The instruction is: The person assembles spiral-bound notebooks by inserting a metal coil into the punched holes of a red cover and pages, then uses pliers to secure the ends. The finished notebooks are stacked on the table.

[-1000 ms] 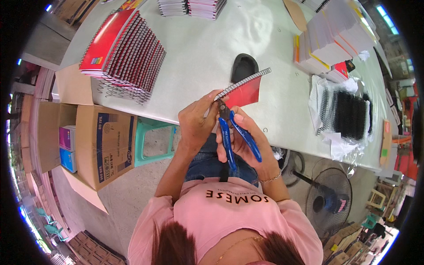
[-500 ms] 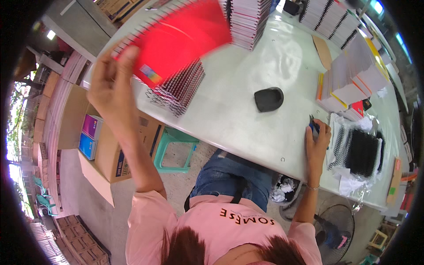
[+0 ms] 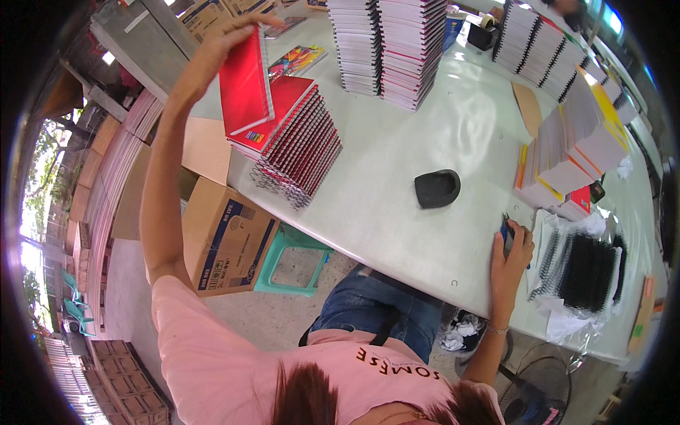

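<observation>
My left hand is stretched out to the left, holding a red spiral-bound notebook just above a slanted stack of red spiral notebooks on the pale table. My right hand rests on the table near its front edge, closed over blue-handled pliers. Right beside that hand lies a bundle of black spiral bindings in clear plastic.
A black pad lies mid-table. Tall stacks of notebooks stand at the back, with more unbound stacks on the right. Below the table's left edge sit a cardboard box, a green stool and a fan.
The notebook, first held in both hands at my chest with the pliers at its spiral, has been carried left to the red stack. My right hand has set down on the table with the pliers.
</observation>
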Demonstrator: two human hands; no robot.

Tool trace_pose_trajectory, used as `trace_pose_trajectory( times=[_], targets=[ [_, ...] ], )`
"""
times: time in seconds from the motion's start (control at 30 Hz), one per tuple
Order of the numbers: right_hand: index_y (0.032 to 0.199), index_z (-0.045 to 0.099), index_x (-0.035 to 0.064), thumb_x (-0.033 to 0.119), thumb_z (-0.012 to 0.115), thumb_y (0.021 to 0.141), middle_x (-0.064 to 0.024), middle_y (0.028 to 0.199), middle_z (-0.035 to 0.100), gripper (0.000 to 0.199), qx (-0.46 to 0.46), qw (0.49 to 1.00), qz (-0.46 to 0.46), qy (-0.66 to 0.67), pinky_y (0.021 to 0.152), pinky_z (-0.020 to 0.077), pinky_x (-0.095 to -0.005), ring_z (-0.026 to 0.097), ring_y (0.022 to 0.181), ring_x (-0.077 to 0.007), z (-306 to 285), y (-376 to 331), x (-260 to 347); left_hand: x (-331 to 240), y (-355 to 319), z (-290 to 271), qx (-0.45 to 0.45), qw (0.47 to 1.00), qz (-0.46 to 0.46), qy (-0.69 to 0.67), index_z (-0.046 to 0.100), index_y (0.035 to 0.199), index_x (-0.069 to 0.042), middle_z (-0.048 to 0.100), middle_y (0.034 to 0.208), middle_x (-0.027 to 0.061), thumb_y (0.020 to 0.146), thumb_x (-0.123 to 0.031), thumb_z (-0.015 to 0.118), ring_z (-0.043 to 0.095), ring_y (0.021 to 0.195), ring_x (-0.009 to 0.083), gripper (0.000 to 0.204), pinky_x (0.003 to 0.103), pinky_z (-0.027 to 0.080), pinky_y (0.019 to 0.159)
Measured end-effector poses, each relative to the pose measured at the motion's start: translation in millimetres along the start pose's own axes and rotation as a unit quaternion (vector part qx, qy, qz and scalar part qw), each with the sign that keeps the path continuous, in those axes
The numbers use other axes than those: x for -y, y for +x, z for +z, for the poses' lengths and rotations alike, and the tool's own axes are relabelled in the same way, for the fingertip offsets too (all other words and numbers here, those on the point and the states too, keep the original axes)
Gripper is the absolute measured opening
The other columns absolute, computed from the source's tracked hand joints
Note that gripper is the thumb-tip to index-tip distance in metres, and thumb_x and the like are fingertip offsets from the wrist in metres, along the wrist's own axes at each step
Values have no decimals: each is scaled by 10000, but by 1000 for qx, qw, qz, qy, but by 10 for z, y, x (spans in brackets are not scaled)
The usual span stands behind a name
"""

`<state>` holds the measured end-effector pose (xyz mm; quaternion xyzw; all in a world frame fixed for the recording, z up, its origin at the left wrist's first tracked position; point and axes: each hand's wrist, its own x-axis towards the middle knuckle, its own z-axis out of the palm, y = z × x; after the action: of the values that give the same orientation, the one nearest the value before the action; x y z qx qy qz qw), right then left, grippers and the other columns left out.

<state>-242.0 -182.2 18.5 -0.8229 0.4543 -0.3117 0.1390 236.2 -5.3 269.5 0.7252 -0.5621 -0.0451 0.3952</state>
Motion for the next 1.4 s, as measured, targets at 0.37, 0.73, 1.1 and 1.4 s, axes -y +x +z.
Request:
trace_pose_trajectory(
  times=[0.37,0.73,1.1,1.4],
  targets=[
    [1256,573,50,164,616,925,-197,1250,536,353,6,1000,-4,2,1015,364,-470,483,1156,-369,-30,-1,38,374,25,515,113,992,-24,59,745,996,-26,674,1024,120,896,-146,422,606,911,177,359,254,464,923],
    [1255,570,41,163,621,923,-193,1241,542,357,7,1000,-8,5,1015,364,-467,485,1155,-369,-12,9,12,357,-23,685,105,989,56,91,745,1015,-40,477,918,77,903,-185,492,502,941,194,312,281,361,939],
    [1256,569,36,157,618,932,-189,1235,542,350,10,1000,-8,3,1011,366,-463,487,1139,-365,-2,-9,33,310,-75,688,127,986,60,88,742,988,-54,496,998,81,920,-204,495,504,1009,204,297,292,343,979],
    [1210,603,25,146,607,952,-188,1233,534,285,-58,993,27,100,1047,365,-436,491,1187,-361,-72,8,12,368,99,739,138,976,118,120,698,942,6,595,1095,162,931,-228,516,534,1102,308,296,373,353,1056]
  ],
)
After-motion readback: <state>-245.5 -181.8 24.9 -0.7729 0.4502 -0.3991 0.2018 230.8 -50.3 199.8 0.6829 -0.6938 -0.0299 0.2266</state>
